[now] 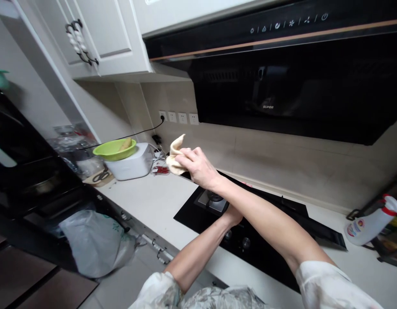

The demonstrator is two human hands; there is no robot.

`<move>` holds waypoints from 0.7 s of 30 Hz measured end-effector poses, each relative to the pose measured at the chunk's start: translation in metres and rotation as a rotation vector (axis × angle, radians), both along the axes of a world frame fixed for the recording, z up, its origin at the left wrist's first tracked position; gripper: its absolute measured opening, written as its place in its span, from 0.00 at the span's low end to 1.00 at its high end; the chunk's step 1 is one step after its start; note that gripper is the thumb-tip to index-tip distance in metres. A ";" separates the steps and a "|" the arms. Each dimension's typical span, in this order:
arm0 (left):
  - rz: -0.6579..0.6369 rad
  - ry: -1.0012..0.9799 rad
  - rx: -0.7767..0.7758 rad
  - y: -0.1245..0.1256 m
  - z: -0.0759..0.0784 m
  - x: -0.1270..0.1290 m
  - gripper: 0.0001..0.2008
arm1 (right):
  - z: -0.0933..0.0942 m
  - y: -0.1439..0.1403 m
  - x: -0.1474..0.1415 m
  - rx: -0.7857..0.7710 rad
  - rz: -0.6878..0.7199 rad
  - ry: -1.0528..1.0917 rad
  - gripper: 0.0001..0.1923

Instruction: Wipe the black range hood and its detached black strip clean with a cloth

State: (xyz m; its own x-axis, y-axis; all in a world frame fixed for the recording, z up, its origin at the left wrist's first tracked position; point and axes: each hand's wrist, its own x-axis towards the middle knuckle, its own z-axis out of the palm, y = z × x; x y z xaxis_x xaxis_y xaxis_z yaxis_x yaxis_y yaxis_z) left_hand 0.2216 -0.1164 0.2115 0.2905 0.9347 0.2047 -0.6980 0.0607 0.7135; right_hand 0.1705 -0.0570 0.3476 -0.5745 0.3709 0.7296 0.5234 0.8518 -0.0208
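Note:
My right hand [200,165] is closed around a crumpled cream cloth [176,158], raised over the counter to the left of the stove. That arm reaches across in front of my left one. Below it, my left hand [233,214] is over the black gas cooktop [192,211], close to the burner [214,195]. The right forearm covers its fingers, so what they touch cannot be made out.
A black range hood [282,90] hangs above the stove. On the left counter stand a white appliance [130,165] topped by a green basket [111,149], and scissors [101,175]. A spray bottle [372,221] stands at right; a plastic bag [95,242] hangs at lower left.

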 end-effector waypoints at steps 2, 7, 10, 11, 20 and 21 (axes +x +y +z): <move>-0.014 0.019 0.023 -0.005 0.007 0.004 0.19 | -0.003 0.016 0.011 -0.090 -0.116 0.106 0.17; -0.097 0.028 0.027 -0.008 0.007 0.013 0.30 | -0.018 0.030 0.044 -0.266 -0.282 0.225 0.18; -0.113 -0.003 -0.007 -0.008 0.004 0.018 0.27 | -0.023 0.023 0.055 -0.335 -0.262 0.130 0.20; -0.121 -0.027 -0.026 -0.007 0.002 0.019 0.27 | -0.024 0.020 0.059 -0.369 -0.300 0.101 0.21; -0.098 -0.069 -0.218 0.008 -0.013 0.028 0.18 | -0.049 0.003 0.114 -0.457 -0.555 -0.111 0.12; -0.070 -0.064 -0.217 0.010 -0.016 0.027 0.16 | -0.057 0.002 0.123 -0.468 -0.547 -0.116 0.13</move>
